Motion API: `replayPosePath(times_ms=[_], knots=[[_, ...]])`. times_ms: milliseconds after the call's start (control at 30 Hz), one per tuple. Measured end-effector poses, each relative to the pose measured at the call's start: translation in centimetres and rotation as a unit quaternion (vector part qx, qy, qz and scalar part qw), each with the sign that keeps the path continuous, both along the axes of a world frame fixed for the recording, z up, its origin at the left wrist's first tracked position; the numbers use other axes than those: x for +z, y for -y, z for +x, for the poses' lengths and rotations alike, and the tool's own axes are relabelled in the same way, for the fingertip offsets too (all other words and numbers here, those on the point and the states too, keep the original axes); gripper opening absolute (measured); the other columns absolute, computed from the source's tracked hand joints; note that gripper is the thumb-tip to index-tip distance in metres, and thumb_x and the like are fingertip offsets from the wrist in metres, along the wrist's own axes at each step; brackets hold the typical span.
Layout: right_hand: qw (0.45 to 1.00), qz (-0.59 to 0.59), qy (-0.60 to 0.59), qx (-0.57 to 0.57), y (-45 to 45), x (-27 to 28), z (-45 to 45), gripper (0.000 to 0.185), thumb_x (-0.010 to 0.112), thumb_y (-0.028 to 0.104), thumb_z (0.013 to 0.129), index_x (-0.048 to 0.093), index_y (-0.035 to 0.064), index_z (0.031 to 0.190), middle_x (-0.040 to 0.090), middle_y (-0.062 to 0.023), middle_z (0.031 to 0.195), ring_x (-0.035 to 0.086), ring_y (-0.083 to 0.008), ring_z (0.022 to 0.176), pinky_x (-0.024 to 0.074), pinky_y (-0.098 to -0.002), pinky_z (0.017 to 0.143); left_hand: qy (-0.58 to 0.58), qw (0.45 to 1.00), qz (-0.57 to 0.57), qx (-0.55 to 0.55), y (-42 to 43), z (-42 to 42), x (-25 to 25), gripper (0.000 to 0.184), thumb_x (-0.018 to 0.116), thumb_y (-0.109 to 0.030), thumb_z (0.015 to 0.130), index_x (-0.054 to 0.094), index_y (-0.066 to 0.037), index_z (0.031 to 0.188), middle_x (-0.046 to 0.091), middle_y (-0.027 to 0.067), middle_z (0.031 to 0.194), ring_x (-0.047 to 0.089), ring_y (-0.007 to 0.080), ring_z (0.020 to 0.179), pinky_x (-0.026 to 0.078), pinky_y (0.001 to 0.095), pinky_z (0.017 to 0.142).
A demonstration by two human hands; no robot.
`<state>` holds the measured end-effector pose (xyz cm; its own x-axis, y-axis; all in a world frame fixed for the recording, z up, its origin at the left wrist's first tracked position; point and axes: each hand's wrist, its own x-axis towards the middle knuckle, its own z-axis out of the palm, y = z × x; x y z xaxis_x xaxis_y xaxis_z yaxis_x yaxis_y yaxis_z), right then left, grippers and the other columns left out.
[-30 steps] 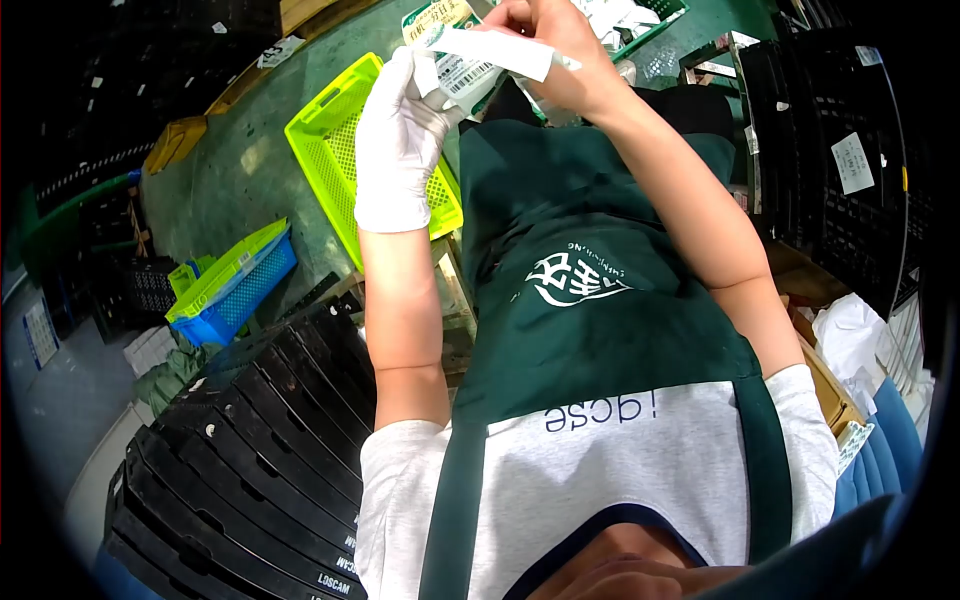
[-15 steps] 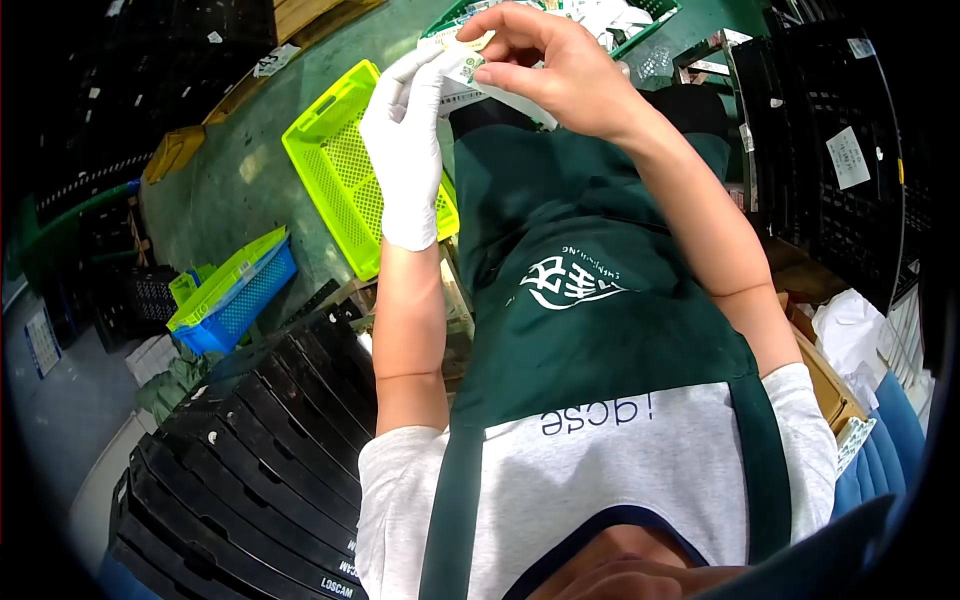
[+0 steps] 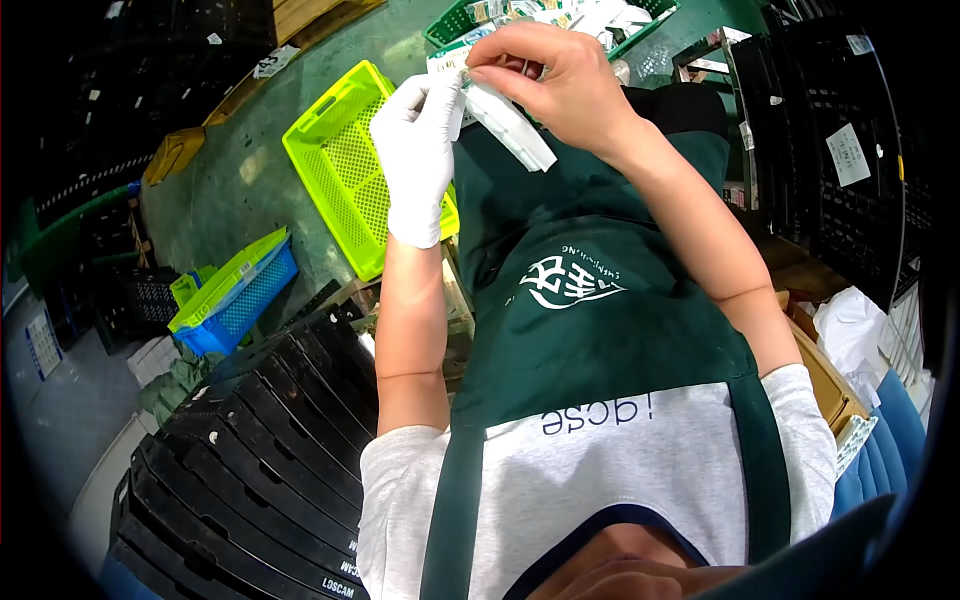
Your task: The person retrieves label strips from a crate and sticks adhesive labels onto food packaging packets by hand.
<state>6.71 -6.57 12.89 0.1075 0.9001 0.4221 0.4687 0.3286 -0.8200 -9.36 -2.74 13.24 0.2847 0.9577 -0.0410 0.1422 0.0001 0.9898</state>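
Observation:
My left hand [image 3: 415, 150], in a white glove, has its fingers pinched on a white printed label [image 3: 448, 62] with small dark text. My bare right hand [image 3: 560, 80] meets it from the other side, thumb and forefinger pressed together at the label's edge. From beneath the fingers a folded white strip [image 3: 515, 130] hangs down over the dark green apron [image 3: 600, 230]. Whether the strip and label are one piece I cannot tell. Just beyond my hands stands a green crate [image 3: 640, 38] of white printed packets.
A lime-green perforated basket [image 3: 345, 170] stands on the floor at left, with a blue basket [image 3: 245, 305] farther left. Stacked black crates [image 3: 250, 450] are at lower left. More black crates [image 3: 840, 120] and crumpled white paper [image 3: 850, 325] are at right.
My left hand has lowered slightly and turned. The right fingers have closed in on the label's edge. The folded white strip now shows hanging below; the green print is no longer visible.

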Motion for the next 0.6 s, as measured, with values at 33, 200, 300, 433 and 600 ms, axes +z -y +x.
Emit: replayPosePath(times_ms=[33, 200, 300, 433, 600], knots=[[0.999, 0.039, 0.028, -0.004, -0.2, -0.4, 0.0, 0.011, 0.067, 0.012, 0.08, 0.065, 0.0043, 0.089, 0.061, -0.0059, 0.077, 0.06, -0.0174, 0.069, 0.0487, -0.0262, 0.064, 0.001, 1.0, -0.009, 0.002, -0.1, 0.0, -0.1, 0.013, 0.062, -0.011, 0.088, 0.066, 0.002, 0.087, 0.056, -0.0037, 0.069, 0.046, 0.0018, 0.063, 0.034, 0.0183, 0.053], [0.931, -0.038, -0.362, -0.015, -0.1, -1.2, 0.0, 0.018, 0.06, 0.012, 0.088, 0.06, 0.0039, 0.104, 0.063, -0.0025, 0.086, 0.057, -0.0088, 0.075, 0.0454, -0.0212, 0.069, -0.095, 0.986, 0.13, -0.044, -1.5, -1.6, -2.7, 0.026, 0.048, -0.018, 0.096, 0.06, 0.002, 0.108, 0.063, 0.0107, 0.101, 0.06, 0.0211, 0.09, 0.049, 0.0325, 0.079], [0.911, -0.056, -0.405, -0.053, -0.5, -1.5, 1.3, 0.025, 0.058, 0.004, 0.087, 0.052, 0.0025, 0.111, 0.058, -0.0005, 0.083, 0.051, -0.0056, 0.072, 0.0419, -0.0195, 0.066, 0.181, 0.972, -0.152, 0.017, -2.3, -1.8, -1.7, 0.033, 0.046, -0.022, 0.097, 0.053, 0.003, 0.117, 0.06, 0.0134, 0.109, 0.058, 0.0242, 0.102, 0.048, 0.0381, 0.089], [0.976, -0.107, -0.175, 0.077, 0.7, -3.5, 0.3, 0.067, 0.068, 0.017, 0.081, 0.033, 0.0082, 0.137, 0.054, -0.0102, 0.125, 0.049, -0.0229, 0.119, 0.0385, -0.0373, 0.1, 0.31, 0.91, -0.274, 0.001, -3.9, -1.6, 0.3, 0.04, 0.048, -0.03, 0.095, 0.048, -0.003, 0.125, 0.058, 0.0158, 0.117, 0.058, 0.0305, 0.108, 0.049, 0.0471, 0.09], [0.968, -0.057, -0.236, 0.056, -0.9, -2.2, -1.5, 0.056, 0.068, 0.008, 0.08, 0.039, 0.0051, 0.129, 0.063, -0.005, 0.086, 0.061, -0.0147, 0.081, 0.0479, -0.029, 0.077, 0.416, 0.874, -0.253, -0.01, -4.6, -1.5, 1.5, 0.038, 0.043, -0.021, 0.098, 0.041, 0.002, 0.128, 0.052, 0.0158, 0.126, 0.055, 0.0249, 0.111, 0.048, 0.0362, 0.094]])
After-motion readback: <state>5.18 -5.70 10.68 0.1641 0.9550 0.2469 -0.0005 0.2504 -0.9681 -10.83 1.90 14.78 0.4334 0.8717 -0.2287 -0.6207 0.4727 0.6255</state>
